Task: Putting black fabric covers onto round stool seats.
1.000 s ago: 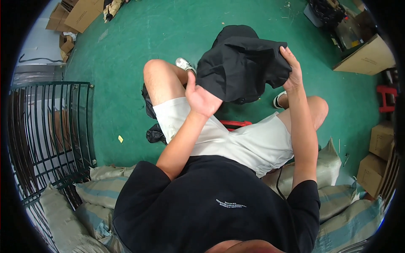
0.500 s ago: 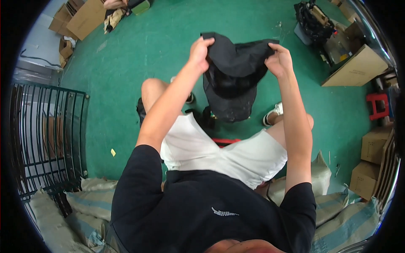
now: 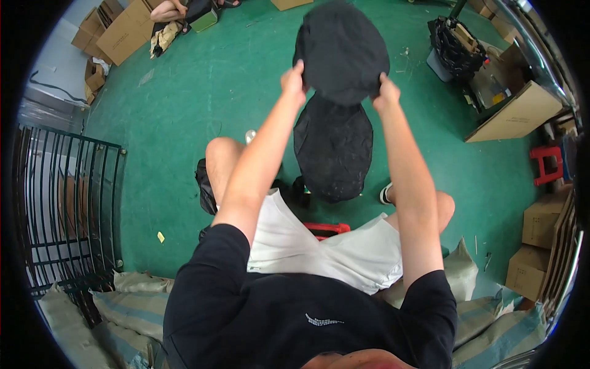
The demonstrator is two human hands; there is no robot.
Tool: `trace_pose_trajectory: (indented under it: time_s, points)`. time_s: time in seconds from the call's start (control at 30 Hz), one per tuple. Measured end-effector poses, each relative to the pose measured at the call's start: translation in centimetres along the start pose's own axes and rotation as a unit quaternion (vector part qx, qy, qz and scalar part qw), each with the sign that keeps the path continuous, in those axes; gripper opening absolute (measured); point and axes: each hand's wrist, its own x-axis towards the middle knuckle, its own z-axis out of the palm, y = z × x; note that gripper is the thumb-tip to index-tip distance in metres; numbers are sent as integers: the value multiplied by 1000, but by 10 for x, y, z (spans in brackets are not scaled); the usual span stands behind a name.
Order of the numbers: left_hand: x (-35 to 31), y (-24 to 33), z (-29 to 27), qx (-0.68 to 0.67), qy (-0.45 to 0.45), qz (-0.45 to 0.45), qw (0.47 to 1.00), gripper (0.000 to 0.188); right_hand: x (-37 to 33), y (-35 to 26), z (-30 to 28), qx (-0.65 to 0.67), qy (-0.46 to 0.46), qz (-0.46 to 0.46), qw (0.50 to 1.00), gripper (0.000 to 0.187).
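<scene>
At the far middle, a black cloth piece is stretched into a full, rounded shape, maybe a bag or cover; its kind is unclear. My left hand grips its near left edge, with the thumb showing. On its near right edge, my right hand is closed, fingertips partly hidden. Just below, between my legs, a dark oval bundle of wrinkled black material stands over the green floor. Whether the two black things are joined I cannot tell.
I sit on a red stool. Grey-green woven sacks lie behind me, and a dark metal rack stands at left. Cartons, a small red stool and a black-lined bin line the right. Another person's leg shows at far left.
Both hands have moved farther away with the black cloth, which has spread from a slack, sagging shape into a rounded one. More of the black bundle below now shows.
</scene>
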Motion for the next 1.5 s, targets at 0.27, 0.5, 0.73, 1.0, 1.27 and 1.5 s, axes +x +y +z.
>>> trace_pose_trajectory:
  time_s: [0.27, 0.5, 0.73, 1.0, 1.27, 1.5]
  points:
    - [-41, -167, -113, 45, 200, -208, 956, 29, 4, 130, -141, -186, 289, 34, 939, 27]
    - [-61, -160, -121, 207, 156, -201, 945, 29, -20, 125, -168, -341, 322, 0, 883, 19]
    - [-111, -167, -135, 369, 145, -183, 900, 34, -82, 147, -217, -533, 333, 17, 778, 23]
    - [-138, -169, -135, 377, 160, -151, 900, 36, -125, 153, -212, -535, 326, -12, 779, 26]
    - [-176, -197, -148, 188, 64, -210, 957, 37, -122, 164, -219, -533, 283, -85, 793, 25]
    - [-198, -166, -143, 573, 39, -159, 803, 48, -134, 158, -220, -599, 269, -41, 753, 26]
